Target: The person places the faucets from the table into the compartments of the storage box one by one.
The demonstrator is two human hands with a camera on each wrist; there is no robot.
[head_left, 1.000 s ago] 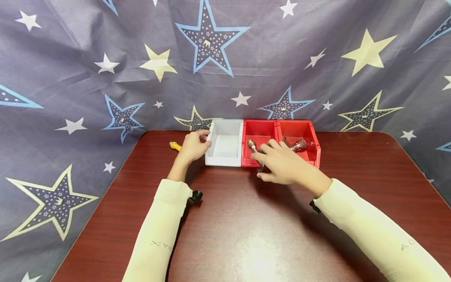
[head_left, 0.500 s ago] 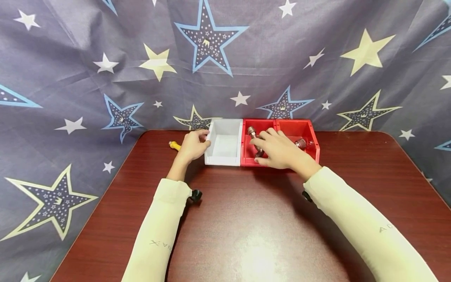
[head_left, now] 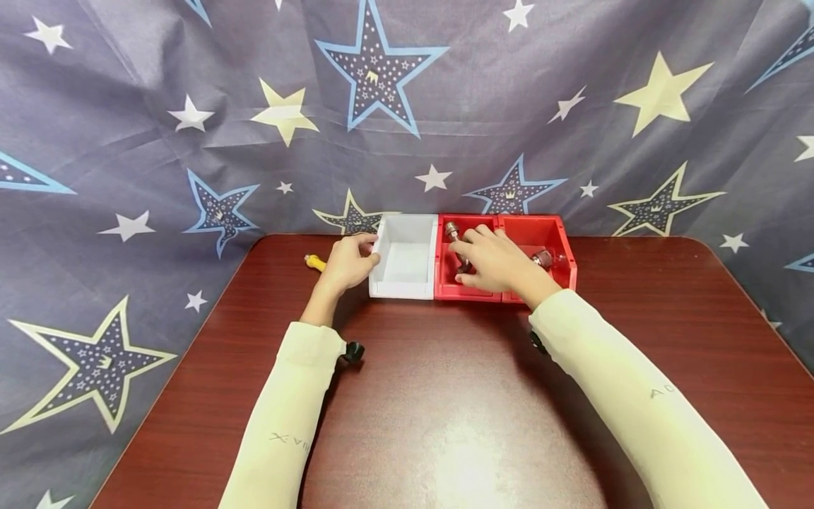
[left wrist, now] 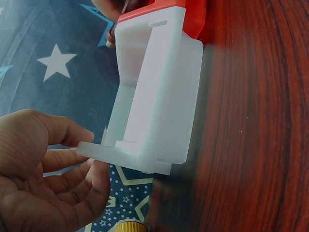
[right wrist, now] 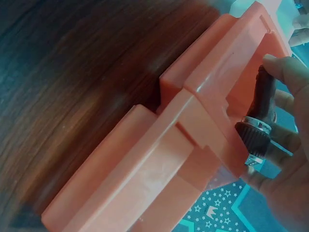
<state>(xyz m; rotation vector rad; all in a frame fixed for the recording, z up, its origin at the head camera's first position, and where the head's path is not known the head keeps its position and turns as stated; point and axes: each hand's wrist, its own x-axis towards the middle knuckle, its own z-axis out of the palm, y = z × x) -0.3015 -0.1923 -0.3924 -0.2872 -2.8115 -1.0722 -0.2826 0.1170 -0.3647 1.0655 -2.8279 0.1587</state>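
Note:
My left hand (head_left: 348, 265) is at the left wall of the white bin (head_left: 407, 263), pinching its rim between thumb and fingers, as the left wrist view shows. My right hand (head_left: 499, 261) is over the middle red bin (head_left: 467, 292). It grips a dark brown, tube-like piece (right wrist: 263, 99) with a ribbed collar and shiny metal bands. The thumb presses one end of the piece while the fingers lie behind it. In the right red bin (head_left: 534, 230) lies a brown piece (head_left: 543, 259) with a similar collar, partly hidden by my right hand.
The three bins stand side by side near the back of the dark red wooden table (head_left: 407, 396). Left of the white bin lies a yellow piece (head_left: 314, 262) with a metal tip, partly behind my left hand. A star-patterned cloth (head_left: 242, 141) hangs behind the table.
My right hand has moved back and slightly left with the brown piece, from the bins' front edge to over the middle red bin. My left hand stays at the white bin.

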